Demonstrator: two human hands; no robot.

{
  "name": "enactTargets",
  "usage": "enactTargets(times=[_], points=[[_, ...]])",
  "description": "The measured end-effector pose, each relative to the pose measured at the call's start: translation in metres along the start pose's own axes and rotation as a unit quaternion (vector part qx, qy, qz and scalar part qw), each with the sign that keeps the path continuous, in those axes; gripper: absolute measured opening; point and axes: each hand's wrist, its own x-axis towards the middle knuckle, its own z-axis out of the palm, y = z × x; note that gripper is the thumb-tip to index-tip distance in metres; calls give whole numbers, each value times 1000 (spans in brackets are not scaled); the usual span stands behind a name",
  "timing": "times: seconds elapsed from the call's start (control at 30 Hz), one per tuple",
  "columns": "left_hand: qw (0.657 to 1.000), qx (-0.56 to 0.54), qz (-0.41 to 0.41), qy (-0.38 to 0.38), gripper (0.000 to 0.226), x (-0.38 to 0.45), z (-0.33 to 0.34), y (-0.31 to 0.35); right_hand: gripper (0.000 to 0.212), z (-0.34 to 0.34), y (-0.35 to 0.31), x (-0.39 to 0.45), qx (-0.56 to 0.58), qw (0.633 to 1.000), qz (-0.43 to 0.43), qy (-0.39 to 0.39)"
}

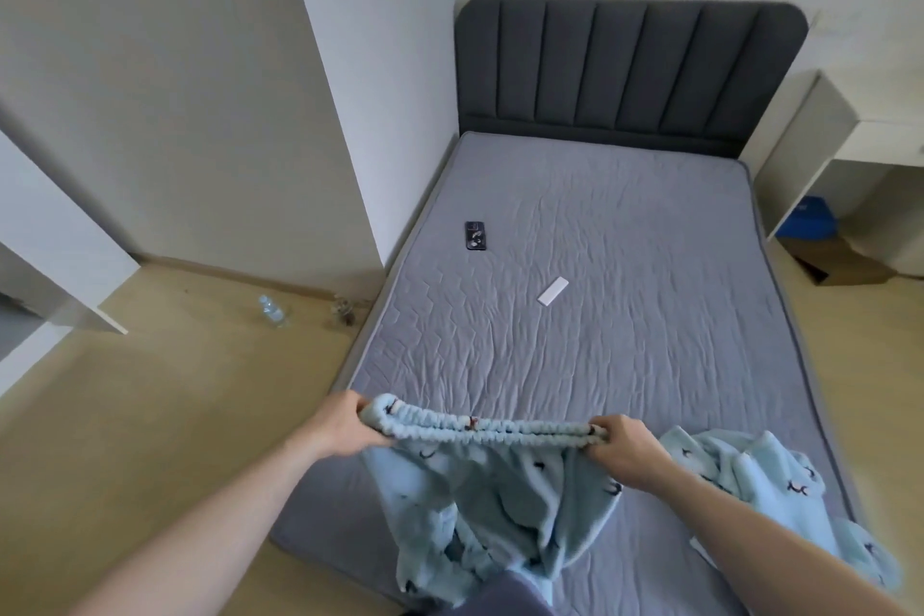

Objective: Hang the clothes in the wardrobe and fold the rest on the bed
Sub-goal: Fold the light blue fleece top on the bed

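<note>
I hold the pale blue pyjama trousers [490, 490] by their waistband, left hand [345, 420] and right hand [625, 450] each clenched on an end; it runs crosswise (legs dangling) over the bed's [600, 265] foot edge.

A home bedroom: bed [600, 265] with padded headboard [630, 70].
</note>
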Motion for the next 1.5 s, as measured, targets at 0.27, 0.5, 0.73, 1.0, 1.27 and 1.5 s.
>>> enactTargets(times=[0.27,0.5,0.73,1.0,1.27,1.5], points=[[990,76,74,93,54,68,-114,65,12,-102,-99,60,-94,989,0,115],[949,-159,159,220,28,83,-282,182,7,-265,-217,66,-67,940,-61,330],[861,-211,287,363,31,18,-394,261,17,-372,-292,17,10,842,-198,502],[846,-181,342,366,13,-10,-378,247,27,-372,-279,-7,-3,797,-274,538],[916,-148,285,242,22,52,-233,145,27,-229,-176,37,-27,885,-212,413],[978,-99,149,105,45,133,-34,6,23,-24,-45,81,-89,975,-96,178]])
